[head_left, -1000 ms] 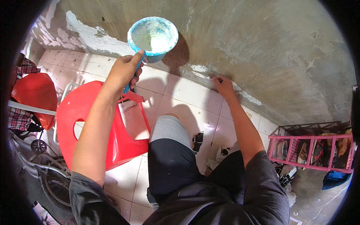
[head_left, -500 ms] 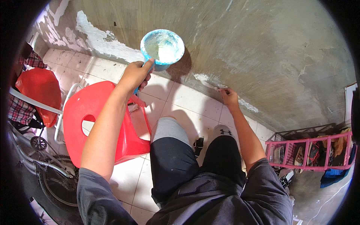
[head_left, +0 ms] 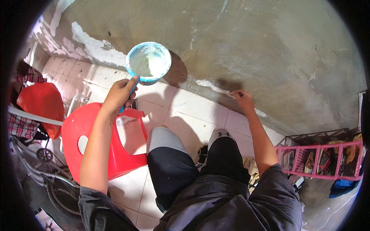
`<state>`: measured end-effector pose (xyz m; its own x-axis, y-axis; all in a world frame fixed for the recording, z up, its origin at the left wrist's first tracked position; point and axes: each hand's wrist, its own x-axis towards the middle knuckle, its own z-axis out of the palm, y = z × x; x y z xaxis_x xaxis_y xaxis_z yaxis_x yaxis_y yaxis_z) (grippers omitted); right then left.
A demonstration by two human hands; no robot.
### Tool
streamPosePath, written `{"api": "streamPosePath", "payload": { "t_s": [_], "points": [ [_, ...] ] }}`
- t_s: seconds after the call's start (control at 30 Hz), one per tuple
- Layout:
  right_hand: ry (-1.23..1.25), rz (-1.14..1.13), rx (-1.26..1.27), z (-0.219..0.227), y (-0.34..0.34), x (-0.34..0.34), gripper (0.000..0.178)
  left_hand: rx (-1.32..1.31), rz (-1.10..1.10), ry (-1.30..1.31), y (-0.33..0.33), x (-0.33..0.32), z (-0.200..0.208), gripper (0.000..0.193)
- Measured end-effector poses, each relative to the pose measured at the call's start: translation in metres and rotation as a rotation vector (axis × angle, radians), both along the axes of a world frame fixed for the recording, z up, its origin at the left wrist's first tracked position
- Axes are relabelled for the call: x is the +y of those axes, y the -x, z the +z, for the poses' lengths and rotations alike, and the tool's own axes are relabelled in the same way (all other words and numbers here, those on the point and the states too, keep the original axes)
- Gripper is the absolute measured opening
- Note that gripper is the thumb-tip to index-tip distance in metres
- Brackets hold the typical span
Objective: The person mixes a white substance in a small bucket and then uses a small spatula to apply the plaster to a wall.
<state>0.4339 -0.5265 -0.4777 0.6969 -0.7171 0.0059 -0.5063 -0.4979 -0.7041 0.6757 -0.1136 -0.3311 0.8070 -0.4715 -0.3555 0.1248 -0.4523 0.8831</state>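
My left hand point(head_left: 122, 93) is closed round the handle of a light-blue plastic dipper point(head_left: 165, 69), held up in front of the wall. Whitish wet paste point(head_left: 142, 66) lies inside it and smears its rim. At the foot of the bare cement wall point(head_left: 269, 50), my right hand point(head_left: 244, 101) has its fingers pinched together. Their tips are at the end of a white smear point(head_left: 210, 84) low on the wall. Whatever is between those fingers is too small to make out.
A red plastic stool point(head_left: 90, 119) stands left of my legs on pale floor tiles point(head_left: 192, 107). Further left are a red bag point(head_left: 40, 102) and a bicycle wheel point(head_left: 63, 192). A pink rack point(head_left: 318, 148) with shoes stands at the right.
The dipper has moved left and toward me in my left hand. My right hand has slid slightly right along the wall, and the white smear reaches further right. The view has shifted a little.
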Motion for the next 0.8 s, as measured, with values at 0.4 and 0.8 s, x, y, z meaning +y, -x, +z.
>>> {"api": "streamPosePath", "payload": {
  "t_s": [0.4,0.8],
  "points": [
    [0.083,-0.02,-0.065,0.006,0.001,0.007,0.028,0.028,0.091,0.026,-0.001,0.007,-0.003,0.048],
    [0.114,-0.042,-0.066,-0.036,-0.03,0.006,0.025,0.121,0.116,0.111,0.0,-0.022,-0.001,0.046]
  ]
}}
